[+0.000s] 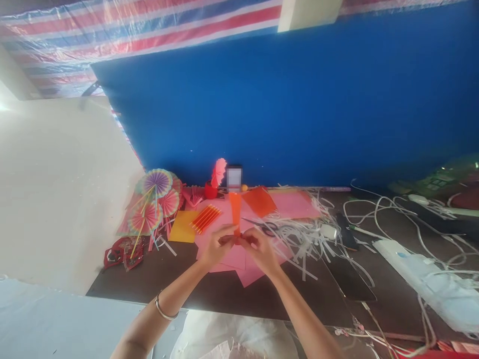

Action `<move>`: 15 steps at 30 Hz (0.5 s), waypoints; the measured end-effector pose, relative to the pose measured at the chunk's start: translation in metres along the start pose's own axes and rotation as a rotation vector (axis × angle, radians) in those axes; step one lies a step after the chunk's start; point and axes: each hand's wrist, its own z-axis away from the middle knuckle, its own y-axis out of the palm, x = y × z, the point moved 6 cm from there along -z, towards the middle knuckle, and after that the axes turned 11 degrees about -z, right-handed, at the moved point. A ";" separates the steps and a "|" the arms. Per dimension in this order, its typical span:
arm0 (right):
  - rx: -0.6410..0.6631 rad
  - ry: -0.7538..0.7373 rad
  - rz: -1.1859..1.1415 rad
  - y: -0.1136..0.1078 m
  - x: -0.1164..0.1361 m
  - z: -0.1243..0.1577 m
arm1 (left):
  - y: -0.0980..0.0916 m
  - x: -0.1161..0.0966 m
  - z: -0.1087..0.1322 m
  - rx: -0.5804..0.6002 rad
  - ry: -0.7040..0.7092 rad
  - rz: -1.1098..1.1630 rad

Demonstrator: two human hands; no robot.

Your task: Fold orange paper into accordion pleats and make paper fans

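Observation:
My left hand [216, 245] and my right hand [259, 249] meet over the table, fingers pinched together on the near end of a folded orange paper strip [235, 210] that stands up away from me. Under the hands lie pink paper sheets [239, 257]. A stack of pleated orange strips [205, 218] rests on a yellow sheet [183, 227] to the left. Scissors [262, 227] lie just beyond my right hand. A bracelet circles my left wrist.
Colourful paper fans [155, 199] lie at the table's left end. White paper offcuts [307, 234] and white cables [404, 219] spread to the right, with a dark phone [350, 279] and a white power strip [430, 279]. A blue wall [299, 99] stands behind the dark table [224, 294].

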 end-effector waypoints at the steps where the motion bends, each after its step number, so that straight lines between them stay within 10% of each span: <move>1: 0.024 0.033 -0.041 0.001 -0.002 0.000 | 0.000 0.001 0.000 0.000 -0.009 0.005; 15: -0.154 -0.040 0.093 -0.007 -0.004 0.004 | 0.006 -0.003 0.001 -0.147 -0.065 -0.025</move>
